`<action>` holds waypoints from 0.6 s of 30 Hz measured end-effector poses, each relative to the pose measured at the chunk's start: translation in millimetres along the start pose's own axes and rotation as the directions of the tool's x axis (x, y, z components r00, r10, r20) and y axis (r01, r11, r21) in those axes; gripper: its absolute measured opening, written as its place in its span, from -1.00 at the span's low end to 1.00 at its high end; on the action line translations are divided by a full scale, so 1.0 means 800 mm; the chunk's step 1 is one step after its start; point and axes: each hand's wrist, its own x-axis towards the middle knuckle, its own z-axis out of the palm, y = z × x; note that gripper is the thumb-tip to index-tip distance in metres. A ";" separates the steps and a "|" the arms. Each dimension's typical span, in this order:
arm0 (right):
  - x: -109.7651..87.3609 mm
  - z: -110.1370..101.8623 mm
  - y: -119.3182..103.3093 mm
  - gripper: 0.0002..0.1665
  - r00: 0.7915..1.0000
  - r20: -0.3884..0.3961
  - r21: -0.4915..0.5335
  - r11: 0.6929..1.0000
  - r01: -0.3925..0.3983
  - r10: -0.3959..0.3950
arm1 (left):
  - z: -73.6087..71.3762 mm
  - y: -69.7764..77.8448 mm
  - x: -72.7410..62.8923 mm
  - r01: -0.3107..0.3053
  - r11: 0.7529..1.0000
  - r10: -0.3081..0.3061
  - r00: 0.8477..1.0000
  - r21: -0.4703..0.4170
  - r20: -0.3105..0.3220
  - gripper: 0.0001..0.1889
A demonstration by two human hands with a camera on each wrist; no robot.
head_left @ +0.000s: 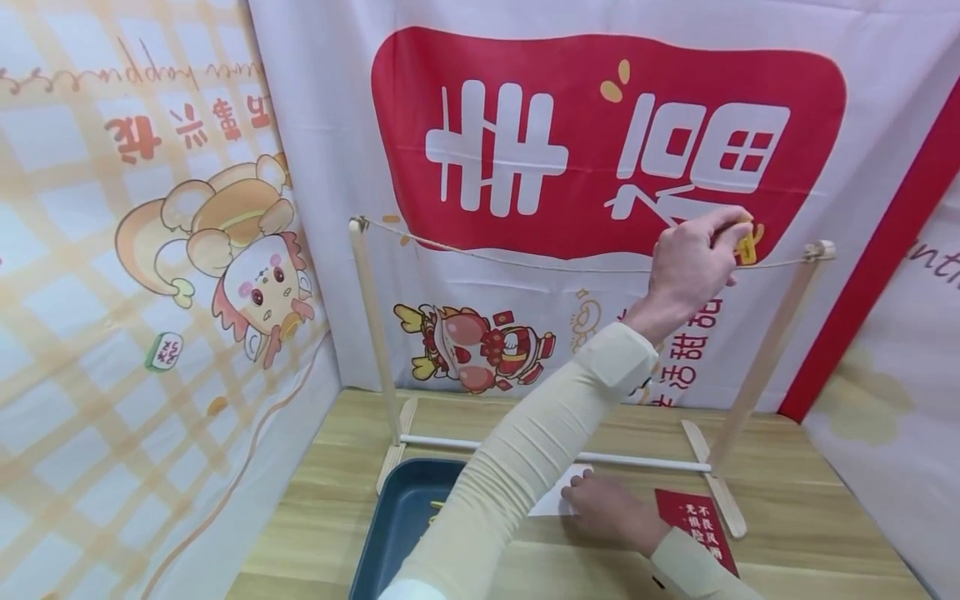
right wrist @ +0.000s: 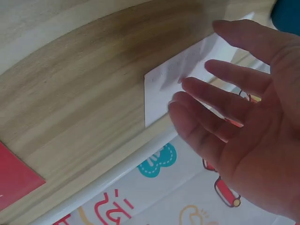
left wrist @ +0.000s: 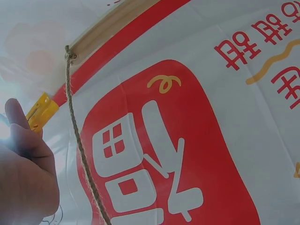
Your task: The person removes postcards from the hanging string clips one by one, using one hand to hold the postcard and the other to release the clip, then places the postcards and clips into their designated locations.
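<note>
My left hand (head_left: 693, 258) is raised at the right part of a string (head_left: 480, 252), pinching a yellow clothespin (head_left: 746, 250) between thumb and fingers. In the left wrist view the clothespin (left wrist: 43, 112) sits just beside the string (left wrist: 77, 126), near its knotted end. The string sags between two wooden posts. Below, my right hand (head_left: 611, 510) reaches over a white card (head_left: 553, 500) lying on the table. The right wrist view shows its fingers relaxed and spread over the card (right wrist: 159, 96), with faint print along one edge.
A dark blue tray (head_left: 405, 492) with something yellow inside stands at the front left, partly hidden by my left sleeve. The left post (head_left: 375, 333) and right post (head_left: 772, 358) are joined low down by a white rod (head_left: 645, 461). A red card (head_left: 693, 521) lies at right.
</note>
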 end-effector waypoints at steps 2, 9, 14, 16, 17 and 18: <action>0.002 0.001 -0.004 -0.91 1.000 0.013 -0.002 1.000 -0.010 0.010 | -0.002 0.000 -0.001 0.007 1.000 -0.007 1.000 0.008 0.009 -0.71; 0.004 0.000 -0.014 -0.94 1.000 -0.030 -0.096 0.995 0.003 -0.006 | -0.008 -0.002 -0.018 0.006 0.999 -0.009 0.994 0.037 0.105 -0.62; 0.003 0.006 -0.019 -0.88 0.987 -0.125 -0.253 0.965 0.069 -0.104 | -0.017 -0.003 -0.034 -0.036 0.998 0.028 0.989 0.051 0.149 -0.60; 0.005 0.012 -0.018 -0.83 0.981 -0.138 -0.299 0.950 0.090 -0.136 | -0.022 -0.002 -0.039 -0.049 0.997 0.039 0.986 0.060 0.164 -0.61; 0.006 0.014 -0.018 -0.81 0.979 -0.139 -0.315 0.944 0.101 -0.151 | -0.025 -0.001 -0.042 -0.058 0.996 0.046 0.984 0.063 0.171 -0.62; 0.007 0.015 -0.018 -0.79 0.977 -0.133 -0.328 0.938 0.114 -0.166 | -0.029 0.000 -0.044 -0.063 0.996 0.050 0.983 0.067 0.176 -0.62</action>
